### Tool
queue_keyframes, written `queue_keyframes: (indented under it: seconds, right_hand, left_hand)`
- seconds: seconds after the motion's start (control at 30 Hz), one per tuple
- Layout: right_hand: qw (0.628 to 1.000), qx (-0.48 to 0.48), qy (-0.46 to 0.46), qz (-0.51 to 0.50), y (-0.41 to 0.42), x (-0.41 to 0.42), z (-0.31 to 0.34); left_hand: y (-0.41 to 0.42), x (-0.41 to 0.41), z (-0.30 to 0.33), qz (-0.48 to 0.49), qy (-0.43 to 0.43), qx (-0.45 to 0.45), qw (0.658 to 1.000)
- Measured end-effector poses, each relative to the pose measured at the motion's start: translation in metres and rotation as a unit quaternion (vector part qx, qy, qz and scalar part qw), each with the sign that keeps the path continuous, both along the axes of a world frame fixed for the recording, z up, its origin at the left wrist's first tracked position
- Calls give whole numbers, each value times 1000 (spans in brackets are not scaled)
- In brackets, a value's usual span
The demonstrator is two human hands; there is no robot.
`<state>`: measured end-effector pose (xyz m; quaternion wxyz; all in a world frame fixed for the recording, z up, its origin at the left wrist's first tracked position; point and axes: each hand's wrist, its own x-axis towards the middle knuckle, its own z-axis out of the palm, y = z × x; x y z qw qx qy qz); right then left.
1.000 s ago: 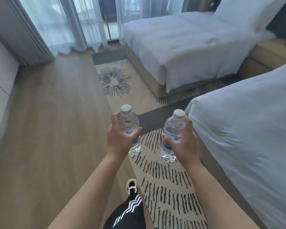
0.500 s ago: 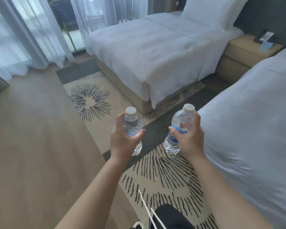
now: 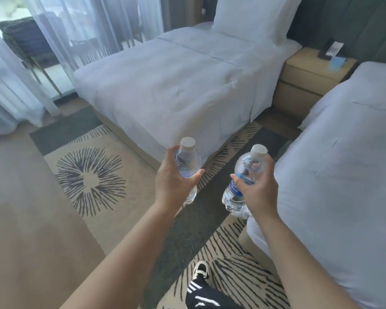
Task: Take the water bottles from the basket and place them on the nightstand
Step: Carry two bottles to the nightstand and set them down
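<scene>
The left hand (image 3: 173, 186) is wrapped around one water bottle (image 3: 187, 166), fingers curled round its far side and thumb across the front, holding it upright with the white cap on top. The right hand (image 3: 260, 189) grips a second water bottle (image 3: 243, 177) the same way, this one leaning a little to the right, its blue label showing below the thumb. Both bottles hang in the air over the patterned rug (image 3: 89, 177), between the two white beds. The nightstand (image 3: 310, 76) stands well ahead at the far right, wedged between the beds against the dark headboard wall, with a small dark item and a blue card on its top. A black-and-white shoe (image 3: 201, 269) shows below, on the rug.
</scene>
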<state>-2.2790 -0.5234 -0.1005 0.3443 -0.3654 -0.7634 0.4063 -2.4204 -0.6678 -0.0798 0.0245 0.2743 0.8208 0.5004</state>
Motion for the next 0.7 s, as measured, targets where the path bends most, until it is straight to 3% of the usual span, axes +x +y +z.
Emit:
queue_keyframes:
  seconds: [0.7]
  right_hand:
    - [969, 4, -29, -246, 317, -171, 1]
  left_hand:
    - [407, -235, -11, -202, -33, 18, 979]
